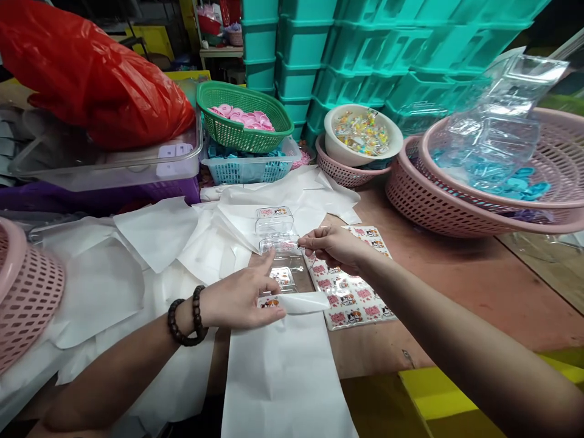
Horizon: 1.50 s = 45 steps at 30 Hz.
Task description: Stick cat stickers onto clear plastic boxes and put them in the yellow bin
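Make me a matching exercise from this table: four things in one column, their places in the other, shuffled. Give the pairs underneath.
Things
1. Red bag
2. Beaded bracelet
3. Pink pieces
4. Sticker sheet

Places
A. Inside the green basket
B. On the table, partly hidden by the right hand
C. Over the clear tub
D. Around the wrist of the left hand

Right pairs: 1-C, 2-D, 3-A, 4-B
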Each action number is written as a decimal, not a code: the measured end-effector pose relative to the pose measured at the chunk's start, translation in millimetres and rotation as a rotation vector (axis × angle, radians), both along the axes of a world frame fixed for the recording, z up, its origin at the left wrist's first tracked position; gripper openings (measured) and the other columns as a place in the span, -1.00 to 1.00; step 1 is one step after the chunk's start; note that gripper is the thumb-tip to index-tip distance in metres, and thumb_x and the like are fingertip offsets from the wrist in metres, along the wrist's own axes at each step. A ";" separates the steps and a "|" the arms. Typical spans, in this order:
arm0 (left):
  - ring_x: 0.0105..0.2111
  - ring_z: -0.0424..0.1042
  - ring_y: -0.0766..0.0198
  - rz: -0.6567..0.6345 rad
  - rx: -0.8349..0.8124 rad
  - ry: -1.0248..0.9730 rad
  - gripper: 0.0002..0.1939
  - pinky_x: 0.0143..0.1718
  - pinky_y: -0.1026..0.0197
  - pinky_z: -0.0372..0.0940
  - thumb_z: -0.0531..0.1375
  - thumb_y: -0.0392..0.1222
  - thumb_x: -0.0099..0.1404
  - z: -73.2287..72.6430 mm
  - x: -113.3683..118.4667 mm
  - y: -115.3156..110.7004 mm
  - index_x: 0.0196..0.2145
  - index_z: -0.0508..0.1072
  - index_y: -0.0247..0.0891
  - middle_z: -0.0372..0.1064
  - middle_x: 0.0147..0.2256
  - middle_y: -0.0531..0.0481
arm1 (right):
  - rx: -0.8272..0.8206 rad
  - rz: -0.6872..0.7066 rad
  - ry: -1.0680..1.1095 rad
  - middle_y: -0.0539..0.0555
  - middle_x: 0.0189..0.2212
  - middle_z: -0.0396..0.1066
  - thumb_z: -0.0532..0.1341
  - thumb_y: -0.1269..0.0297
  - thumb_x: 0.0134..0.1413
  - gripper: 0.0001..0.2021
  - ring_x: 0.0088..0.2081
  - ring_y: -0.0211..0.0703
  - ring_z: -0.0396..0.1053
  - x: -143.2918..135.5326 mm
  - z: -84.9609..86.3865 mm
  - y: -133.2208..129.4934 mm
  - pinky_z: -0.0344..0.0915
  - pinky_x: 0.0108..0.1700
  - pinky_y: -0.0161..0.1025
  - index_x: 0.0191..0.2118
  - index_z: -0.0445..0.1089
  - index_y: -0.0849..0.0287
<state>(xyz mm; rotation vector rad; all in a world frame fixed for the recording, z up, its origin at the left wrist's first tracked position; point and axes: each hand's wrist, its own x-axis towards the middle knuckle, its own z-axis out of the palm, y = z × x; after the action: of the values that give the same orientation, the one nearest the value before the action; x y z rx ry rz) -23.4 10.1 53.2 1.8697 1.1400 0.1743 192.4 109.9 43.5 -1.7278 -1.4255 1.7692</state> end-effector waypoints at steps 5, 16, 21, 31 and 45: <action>0.34 0.06 -0.21 -0.018 0.049 -0.034 -0.79 0.11 -0.07 0.32 0.27 -0.06 0.23 -5.1 1.2 -2.3 -0.41 0.48 -0.26 -0.17 0.41 -0.23 | 0.015 0.025 -0.065 -0.10 -0.71 0.25 0.37 0.29 0.03 -0.73 -0.72 -0.48 -0.06 -3.8 6.6 -0.6 -0.22 -0.70 -0.41 -0.55 0.32 0.22; 0.39 -0.15 -0.19 -0.027 0.110 -0.064 -0.81 0.22 -0.09 0.21 0.29 -0.08 0.21 -12.1 0.3 -2.0 -0.43 0.50 -0.26 -0.21 0.41 -0.23 | 0.069 0.141 -0.095 -0.07 -0.72 0.29 0.43 0.28 -0.16 -0.76 -0.71 -0.47 -0.07 -7.7 11.3 7.9 -0.28 -0.69 -0.39 -0.60 0.39 0.22; 0.39 -0.16 -0.18 -0.031 0.113 -0.074 -0.79 0.21 -0.11 0.21 0.29 -0.06 0.22 -13.4 -0.2 -2.8 -0.45 0.47 -0.25 -0.20 0.42 -0.23 | 0.057 0.112 -0.071 -0.06 -0.73 0.29 0.47 0.22 -0.28 -0.74 -0.69 -0.46 -0.08 -6.8 8.7 8.6 -0.29 -0.68 -0.38 -0.62 0.39 0.20; 0.35 0.02 -0.21 -0.018 0.083 -0.074 -0.80 0.21 -0.11 0.21 0.30 -0.05 0.21 -13.9 0.2 -2.7 -0.42 0.51 -0.25 -0.19 0.42 -0.18 | 0.088 0.114 -0.102 -0.06 -0.73 0.27 0.45 0.25 -0.21 -0.74 -0.69 -0.44 -0.06 -7.4 6.7 8.0 -0.26 -0.70 -0.38 -0.63 0.38 0.20; 0.40 -0.18 -0.17 -0.053 0.208 -0.053 -0.77 0.38 -0.18 -0.14 0.31 -0.12 0.20 -13.9 9.6 4.1 -0.53 0.43 -0.26 -0.10 0.40 -0.13 | 0.277 0.172 -0.262 -0.02 -0.65 0.39 0.43 0.28 -0.16 -0.79 -0.63 -0.38 0.14 -14.8 1.0 -0.2 -0.01 -0.60 -0.35 -0.58 0.40 0.20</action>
<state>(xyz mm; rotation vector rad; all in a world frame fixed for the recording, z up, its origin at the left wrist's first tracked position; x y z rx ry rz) -13.9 14.2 39.2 2.0627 1.0681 0.3211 177.5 109.7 44.5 -1.7788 -1.8791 1.3743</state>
